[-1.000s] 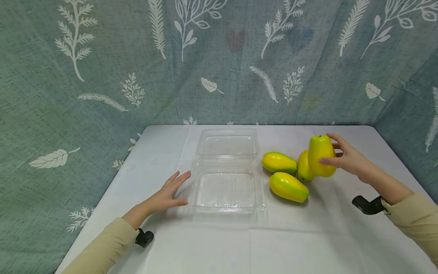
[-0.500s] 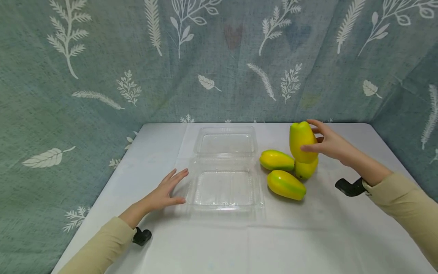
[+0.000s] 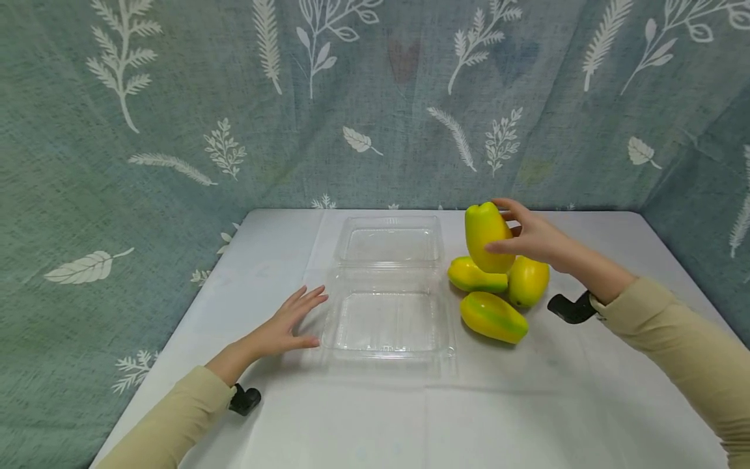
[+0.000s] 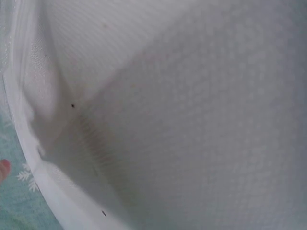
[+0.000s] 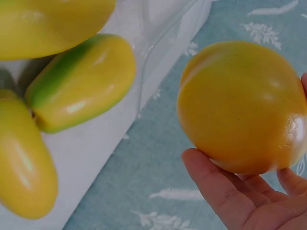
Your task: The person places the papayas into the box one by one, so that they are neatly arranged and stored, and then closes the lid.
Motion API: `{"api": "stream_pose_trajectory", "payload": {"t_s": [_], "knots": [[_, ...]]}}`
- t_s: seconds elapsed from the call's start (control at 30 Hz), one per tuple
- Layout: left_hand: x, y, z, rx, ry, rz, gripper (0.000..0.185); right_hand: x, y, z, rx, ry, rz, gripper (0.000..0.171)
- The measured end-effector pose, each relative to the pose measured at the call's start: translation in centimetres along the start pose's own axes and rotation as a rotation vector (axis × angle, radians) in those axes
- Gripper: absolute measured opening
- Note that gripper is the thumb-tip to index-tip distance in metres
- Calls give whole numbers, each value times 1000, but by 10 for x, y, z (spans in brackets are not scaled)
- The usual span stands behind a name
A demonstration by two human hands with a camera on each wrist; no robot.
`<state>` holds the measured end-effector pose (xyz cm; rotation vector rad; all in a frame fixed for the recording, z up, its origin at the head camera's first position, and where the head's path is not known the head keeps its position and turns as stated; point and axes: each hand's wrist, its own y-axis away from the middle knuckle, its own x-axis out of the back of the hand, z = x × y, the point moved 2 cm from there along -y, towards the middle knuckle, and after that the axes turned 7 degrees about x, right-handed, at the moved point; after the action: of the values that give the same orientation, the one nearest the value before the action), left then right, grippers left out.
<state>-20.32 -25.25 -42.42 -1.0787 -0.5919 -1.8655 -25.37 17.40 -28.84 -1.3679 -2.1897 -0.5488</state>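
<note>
While a person sits at a table covered in a white cloth (image 3: 363, 417), the right hand (image 3: 530, 236) holds a yellow-green toy papaya (image 3: 487, 237) in the air, thumb on its near side and fingers curled round the far side. The fruit stands nearly upright above three other papayas lying together on the cloth: one at the back left (image 3: 476, 275), one at the back right (image 3: 528, 281) and one in front (image 3: 493, 317). The right wrist view shows the held papaya (image 5: 240, 105) cradled by the thumb and fingertips (image 5: 216, 187), with the three others below it.

Left of the fruit lies a clear plastic clamshell container (image 3: 388, 322), open, its lid (image 3: 389, 240) folded back flat toward the curtain. The left hand (image 3: 287, 324) rests flat on the cloth with fingers straight and spread, holding nothing, just beside the container's left edge. A teal curtain (image 3: 176, 117) printed with white leaves hangs behind the table.
</note>
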Motion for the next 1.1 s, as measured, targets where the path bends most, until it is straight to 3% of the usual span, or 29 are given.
{"api": "stream_pose_trajectory", "payload": {"t_s": [0.4, 0.7, 0.9, 1.1], "knots": [[2, -2, -4, -20, -14, -35, 74, -27, -32, -16, 89, -58, -55, 81], [0, -3, -4, -38, 1, -24, 75, -52, -48, -30, 158, -1, -79, 80], [0, -3, -5, -26, 5, -30, 75, -67, -59, -41, 237, 80, -75, 78], [1, -2, -4, -11, 17, -41, 75, -84, -71, -48, 260, 142, -87, 78]]}}
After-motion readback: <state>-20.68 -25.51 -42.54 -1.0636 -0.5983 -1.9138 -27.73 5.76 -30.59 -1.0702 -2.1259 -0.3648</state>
